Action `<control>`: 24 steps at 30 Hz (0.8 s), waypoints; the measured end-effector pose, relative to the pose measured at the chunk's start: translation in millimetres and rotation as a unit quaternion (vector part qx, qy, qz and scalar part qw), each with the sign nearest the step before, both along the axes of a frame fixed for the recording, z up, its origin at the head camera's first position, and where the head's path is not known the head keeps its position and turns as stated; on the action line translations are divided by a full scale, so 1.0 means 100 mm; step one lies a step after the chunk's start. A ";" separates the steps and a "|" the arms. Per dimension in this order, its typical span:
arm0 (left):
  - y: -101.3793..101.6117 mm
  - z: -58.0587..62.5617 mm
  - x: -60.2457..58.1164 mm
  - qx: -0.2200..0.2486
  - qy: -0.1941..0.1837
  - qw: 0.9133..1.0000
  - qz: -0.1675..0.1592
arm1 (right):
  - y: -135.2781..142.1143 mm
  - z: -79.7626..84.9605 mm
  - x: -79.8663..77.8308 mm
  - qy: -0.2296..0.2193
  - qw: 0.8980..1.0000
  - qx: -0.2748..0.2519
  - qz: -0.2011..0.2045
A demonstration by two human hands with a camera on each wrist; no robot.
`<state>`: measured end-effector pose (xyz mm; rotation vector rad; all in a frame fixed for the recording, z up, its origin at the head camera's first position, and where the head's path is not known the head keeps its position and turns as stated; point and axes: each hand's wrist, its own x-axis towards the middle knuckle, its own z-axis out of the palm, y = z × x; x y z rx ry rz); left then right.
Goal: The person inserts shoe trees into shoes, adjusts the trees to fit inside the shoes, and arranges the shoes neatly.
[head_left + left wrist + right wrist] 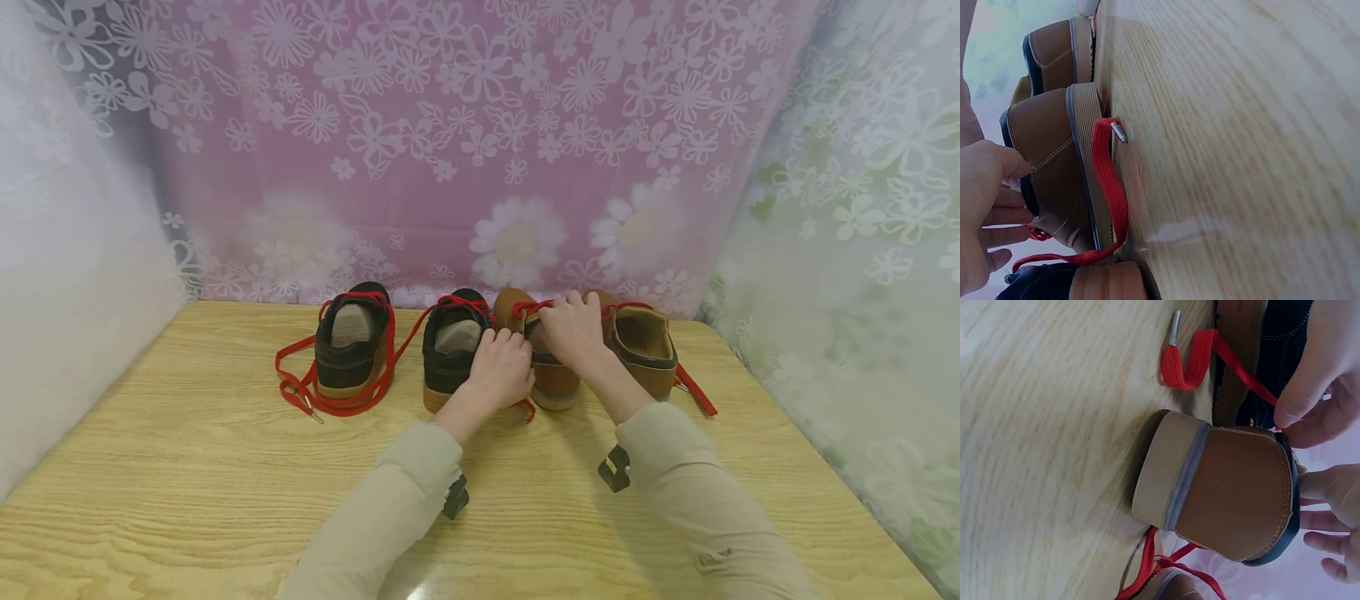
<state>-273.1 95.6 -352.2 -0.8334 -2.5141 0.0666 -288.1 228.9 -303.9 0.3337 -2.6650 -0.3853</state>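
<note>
Two black shoes and two brown shoes, all with red laces, stand in a row, heels towards me. My left hand [501, 367] grips the left rim of the inner brown shoe [557, 390]; its thumb [1017, 164] lies against the collar in the left wrist view. Over the front of that shoe's opening, my right hand [573, 329] holds it near the tongue and laces, its fingertips partly hidden by the collar. Close beside my left hand stands the inner black shoe [442, 371]. A red lace [1188, 369] with a metal tip hangs between these two shoes.
At the left is the outer black shoe [345, 367], its long red lace [296, 375] looped on the table. The outer brown shoe [652, 362] stands at the right, a lace end [697, 392] beside it. Flowered curtains [450, 167] enclose the wooden table [225, 500].
</note>
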 end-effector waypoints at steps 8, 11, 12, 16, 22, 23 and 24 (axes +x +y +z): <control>0.00 0.00 -0.01 0.012 0.017 1.000 -0.008 | -0.01 -0.03 -0.03 0.007 1.000 0.006 0.000; 0.01 0.01 -0.01 0.009 0.009 1.000 -0.007 | -0.01 -0.03 -0.03 0.003 1.000 0.005 -0.003; 0.01 0.01 -0.02 0.007 0.006 1.000 -0.005 | -0.01 -0.03 -0.04 0.002 1.000 0.004 -0.003; 0.01 0.01 -0.02 0.001 0.001 1.000 -0.001 | 0.00 -0.04 -0.04 0.000 1.000 0.002 -0.003; 0.01 0.02 0.00 -0.005 -0.009 1.000 0.004 | 0.03 -0.06 -0.04 0.000 1.000 -0.007 0.011; 0.01 0.02 0.00 -0.005 -0.011 1.000 0.004 | 0.04 -0.07 -0.04 0.001 1.000 -0.011 0.014; 0.01 0.02 0.00 -0.005 -0.013 1.000 0.003 | 0.05 -0.08 -0.04 0.001 1.000 -0.014 0.017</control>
